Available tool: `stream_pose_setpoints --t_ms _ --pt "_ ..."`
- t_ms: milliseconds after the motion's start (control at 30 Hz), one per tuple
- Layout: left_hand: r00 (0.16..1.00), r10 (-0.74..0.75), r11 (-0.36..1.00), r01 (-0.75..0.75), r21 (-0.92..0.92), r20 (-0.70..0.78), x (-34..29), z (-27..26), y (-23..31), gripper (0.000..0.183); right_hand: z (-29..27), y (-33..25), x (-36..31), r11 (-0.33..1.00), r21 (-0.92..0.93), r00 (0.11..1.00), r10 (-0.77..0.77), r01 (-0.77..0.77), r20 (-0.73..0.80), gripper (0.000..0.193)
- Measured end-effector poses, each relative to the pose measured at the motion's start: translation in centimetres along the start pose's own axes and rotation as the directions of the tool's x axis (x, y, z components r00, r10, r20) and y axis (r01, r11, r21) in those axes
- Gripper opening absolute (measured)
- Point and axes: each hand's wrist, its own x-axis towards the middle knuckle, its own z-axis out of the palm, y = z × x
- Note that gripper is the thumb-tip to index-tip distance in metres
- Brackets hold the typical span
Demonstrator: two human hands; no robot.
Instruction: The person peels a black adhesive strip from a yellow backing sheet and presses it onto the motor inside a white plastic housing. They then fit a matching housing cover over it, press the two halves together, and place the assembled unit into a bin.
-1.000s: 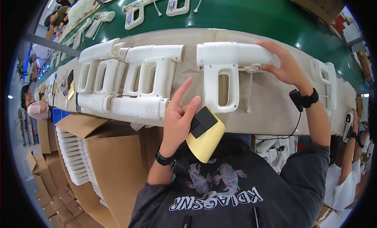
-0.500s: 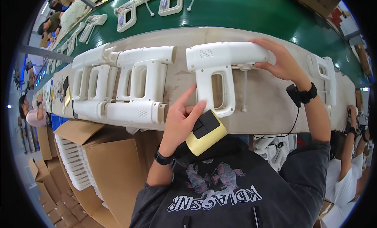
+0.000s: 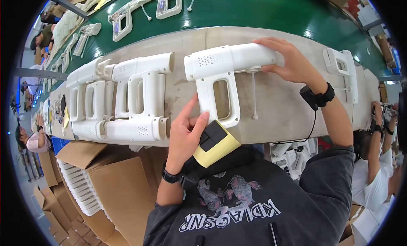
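Observation:
A white plastic gun-shaped housing [image 3: 212, 68] with a looped handle lies on the grey bench top before me. My right hand [image 3: 288, 59] is closed round its rounded right end, thumb below and fingers above. A thin white rod with a small ball tip [image 3: 255, 116] hangs down from that end. My left hand [image 3: 183, 133] is at the lower left of the handle, its forefinger along the handle's edge. Between its thumb and curled fingers it holds a yellow backing sheet [image 3: 224, 149] with black rectangular pads [image 3: 213, 136] stuck on it.
More white housings [image 3: 140, 93] stand close together at left; another white piece [image 3: 341, 70] lies at right. Beyond the bench runs a green conveyor [image 3: 237, 12] carrying part-built units. Open cardboard boxes [image 3: 123, 191] sit below left. A cable runs from my right wrist. Other people work at both sides.
The whole view has shifted a little, so the bench and housings appear farther left. Both hands keep the same hold on the housing and the backing sheet.

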Motion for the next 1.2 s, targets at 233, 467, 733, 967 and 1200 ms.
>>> stream_pose_setpoints --t_ms 233,467,733,967,1200 --pt "0.997 -0.029 0.992 0.037 0.118 -0.069 0.2 0.1 -0.7 0.065 0.8 0.5 -0.2 1.0 -0.023 1.0 0.018 -0.018 -0.011 0.069" --pt "0.999 -0.042 0.996 0.042 -0.073 -0.001 0.2 0.6 0.0 0.066 0.1 0.3 0.4 0.998 0.064 0.999 0.009 -0.012 0.044 0.069" --pt "0.997 -0.002 1.0 0.003 0.016 -0.072 0.3 1.3 -0.2 0.067 0.7 1.0 0.4 1.0 -0.029 1.0 -0.008 0.008 0.002 0.069" --pt "0.983 -0.184 0.98 0.184 -0.08 0.012 1.3 0.4 -0.2 0.069 0.8 1.6 0.3 0.998 0.032 0.998 0.056 -0.057 0.03 0.062" --pt "0.985 -0.168 0.961 0.172 -0.218 0.038 1.4 0.5 -0.8 0.067 -0.4 2.6 1.6 0.984 0.079 0.958 0.133 -0.157 0.253 0.049"
